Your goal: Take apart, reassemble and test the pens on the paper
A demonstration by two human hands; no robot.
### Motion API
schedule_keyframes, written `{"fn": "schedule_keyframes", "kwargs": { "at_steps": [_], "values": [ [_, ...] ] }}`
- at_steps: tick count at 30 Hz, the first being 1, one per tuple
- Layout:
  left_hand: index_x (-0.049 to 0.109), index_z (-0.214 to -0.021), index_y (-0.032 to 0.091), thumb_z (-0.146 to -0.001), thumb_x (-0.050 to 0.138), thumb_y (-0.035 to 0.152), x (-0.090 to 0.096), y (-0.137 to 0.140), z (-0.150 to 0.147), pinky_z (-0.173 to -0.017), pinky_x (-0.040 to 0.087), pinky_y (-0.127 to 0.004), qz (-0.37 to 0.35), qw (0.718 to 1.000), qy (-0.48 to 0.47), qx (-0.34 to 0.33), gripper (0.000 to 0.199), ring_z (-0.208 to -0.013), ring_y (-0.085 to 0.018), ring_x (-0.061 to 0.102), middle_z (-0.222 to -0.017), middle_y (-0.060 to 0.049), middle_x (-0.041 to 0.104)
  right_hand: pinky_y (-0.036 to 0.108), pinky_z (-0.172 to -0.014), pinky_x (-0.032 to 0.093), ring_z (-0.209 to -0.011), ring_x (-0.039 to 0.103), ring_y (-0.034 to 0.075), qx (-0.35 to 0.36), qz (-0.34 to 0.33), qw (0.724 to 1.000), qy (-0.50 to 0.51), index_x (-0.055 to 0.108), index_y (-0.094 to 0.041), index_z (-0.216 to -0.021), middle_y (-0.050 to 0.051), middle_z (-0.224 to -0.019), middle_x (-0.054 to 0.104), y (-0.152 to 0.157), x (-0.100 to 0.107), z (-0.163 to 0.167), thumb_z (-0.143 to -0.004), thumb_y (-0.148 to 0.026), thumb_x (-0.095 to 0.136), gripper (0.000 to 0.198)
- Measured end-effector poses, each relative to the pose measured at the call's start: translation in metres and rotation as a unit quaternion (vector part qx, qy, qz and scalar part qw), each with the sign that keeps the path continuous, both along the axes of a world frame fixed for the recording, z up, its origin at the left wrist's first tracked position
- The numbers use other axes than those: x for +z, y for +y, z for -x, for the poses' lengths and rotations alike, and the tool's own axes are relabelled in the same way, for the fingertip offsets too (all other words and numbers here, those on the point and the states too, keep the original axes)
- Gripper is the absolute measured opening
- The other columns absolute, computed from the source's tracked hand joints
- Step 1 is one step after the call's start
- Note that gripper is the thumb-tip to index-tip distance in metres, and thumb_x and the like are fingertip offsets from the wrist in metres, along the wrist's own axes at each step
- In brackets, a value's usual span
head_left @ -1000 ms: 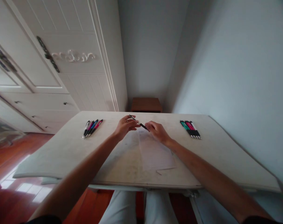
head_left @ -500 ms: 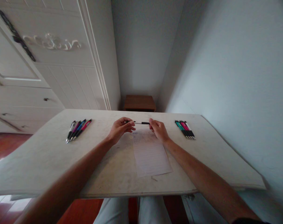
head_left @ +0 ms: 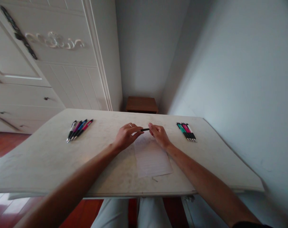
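Over the top of a lined sheet of paper (head_left: 153,160), my two hands meet at a pen (head_left: 145,129). My left hand (head_left: 127,136), with a ring on one finger, pinches the pen's left end between thumb and fingertips. The other end sits in my right hand (head_left: 159,135), whose fingers are curled round it. Only a short dark stretch of the pen shows between the hands; the rest is hidden by fingers. Faint writing covers the upper part of the sheet.
A fanned group of pens (head_left: 79,129) lies on the table (head_left: 98,177) to the left. On the right is a neat row of green, pink and white pens (head_left: 186,131). A white cabinet (head_left: 70,76) and a wall (head_left: 241,79) flank the table; a brown wooden box (head_left: 142,104) stands beyond.
My hands have come closer together, the left moving right along the pen. The white barrel that showed between them is now covered, leaving a dark section visible.
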State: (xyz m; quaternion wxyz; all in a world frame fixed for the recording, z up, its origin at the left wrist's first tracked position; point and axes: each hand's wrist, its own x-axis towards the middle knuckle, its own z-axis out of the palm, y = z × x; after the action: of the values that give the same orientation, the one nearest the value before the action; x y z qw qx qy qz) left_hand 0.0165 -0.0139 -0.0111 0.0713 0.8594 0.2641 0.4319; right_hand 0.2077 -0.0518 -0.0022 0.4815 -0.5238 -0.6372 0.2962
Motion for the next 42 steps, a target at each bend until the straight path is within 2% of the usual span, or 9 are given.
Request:
{"fn": "schedule_keyframes", "kwargs": {
  "at_steps": [7,15,24,28,30,32,37,40,42],
  "values": [
    [0.071,-0.093,0.020,-0.092,0.056,0.036,0.001,-0.004,0.001,-0.066,0.045,-0.024,0.075,0.997,0.032,0.001,0.023,-0.067,-0.013,0.061,-0.080,-0.004,0.069,0.026,-0.054,0.031,-0.049,0.037,0.010,0.020,-0.005,1.000,-0.013,0.042,-0.020,-0.053,-0.004,-0.050,0.038,0.001,-0.006,-0.001,-0.092,-0.058,0.040,0.055],
    [0.072,-0.093,0.021,-0.093,0.053,0.034,0.003,-0.005,0.002,-0.070,0.046,-0.024,0.088,0.995,0.040,-0.025,0.023,-0.073,-0.013,0.063,-0.082,-0.004,0.069,0.026,-0.059,0.034,-0.055,0.044,0.012,0.032,-0.040,0.997,-0.060,0.046,-0.020,-0.056,-0.002,-0.054,0.045,-0.001,-0.006,-0.001,-0.094,-0.057,0.037,0.053],
    [0.072,-0.090,0.020,-0.092,0.054,0.033,0.003,-0.005,0.000,-0.069,0.047,-0.024,0.090,0.994,0.032,-0.054,0.023,-0.069,-0.013,0.063,-0.077,-0.004,0.069,0.026,-0.063,0.037,-0.060,0.049,0.013,0.044,-0.124,0.980,-0.151,0.050,-0.020,-0.061,0.001,-0.062,0.051,-0.001,-0.005,-0.005,-0.097,-0.052,0.031,0.052],
    [0.070,-0.098,0.021,-0.087,0.061,0.039,0.003,0.002,0.002,-0.075,0.050,-0.027,0.127,0.991,0.025,-0.027,0.023,-0.079,-0.016,0.066,-0.087,-0.004,0.071,0.026,-0.059,0.034,-0.055,0.045,0.012,0.011,-0.088,0.990,-0.106,0.045,-0.020,-0.057,-0.001,-0.055,0.046,0.000,-0.004,-0.004,-0.096,-0.055,0.033,0.053],
    [0.065,-0.112,0.021,-0.079,0.070,0.045,0.002,0.007,0.006,-0.077,0.052,-0.029,0.142,0.990,0.003,0.002,0.041,-0.084,-0.018,0.066,-0.096,-0.005,0.071,0.026,-0.055,0.032,-0.051,0.041,0.012,-0.019,-0.063,0.996,-0.064,0.040,-0.021,-0.055,-0.002,-0.052,0.041,0.002,-0.005,-0.006,-0.093,-0.058,0.035,0.054],
    [0.062,-0.117,0.019,-0.073,0.074,0.047,0.001,0.013,0.010,-0.072,0.053,-0.029,0.146,0.988,-0.031,0.024,0.054,-0.077,-0.017,0.065,-0.096,-0.005,0.071,0.027,-0.051,0.029,-0.048,0.035,0.011,-0.052,-0.039,0.998,-0.021,0.036,-0.022,-0.054,-0.004,-0.050,0.036,0.006,-0.008,-0.011,-0.091,-0.061,0.037,0.055],
    [0.072,-0.089,0.016,-0.079,0.069,0.043,-0.002,0.021,0.019,-0.058,0.050,-0.024,0.176,0.979,-0.091,0.041,0.029,-0.058,-0.013,0.061,-0.070,-0.003,0.069,0.027,-0.046,0.022,-0.044,0.025,0.010,-0.078,0.012,0.995,0.055,0.030,-0.023,-0.053,-0.005,-0.047,0.028,0.016,-0.016,-0.022,-0.087,-0.066,0.041,0.056],
    [0.074,-0.086,0.016,-0.081,0.066,0.038,0.000,0.019,0.018,-0.055,0.048,-0.023,0.192,0.975,-0.099,0.047,0.024,-0.052,-0.012,0.059,-0.063,-0.002,0.067,0.027,-0.046,0.022,-0.044,0.025,0.010,-0.061,0.015,0.996,0.068,0.029,-0.023,-0.054,-0.005,-0.048,0.030,0.016,-0.017,-0.022,-0.087,-0.066,0.041,0.055],
    [0.074,-0.083,0.016,-0.082,0.064,0.035,0.002,0.016,0.018,-0.054,0.047,-0.022,0.198,0.974,-0.093,0.055,0.022,-0.050,-0.011,0.059,-0.059,0.000,0.065,0.027,-0.048,0.025,-0.046,0.028,0.010,-0.049,-0.010,0.998,0.049,0.031,-0.023,-0.054,-0.005,-0.050,0.032,0.013,-0.014,-0.021,-0.089,-0.064,0.040,0.054]
  ]
}}
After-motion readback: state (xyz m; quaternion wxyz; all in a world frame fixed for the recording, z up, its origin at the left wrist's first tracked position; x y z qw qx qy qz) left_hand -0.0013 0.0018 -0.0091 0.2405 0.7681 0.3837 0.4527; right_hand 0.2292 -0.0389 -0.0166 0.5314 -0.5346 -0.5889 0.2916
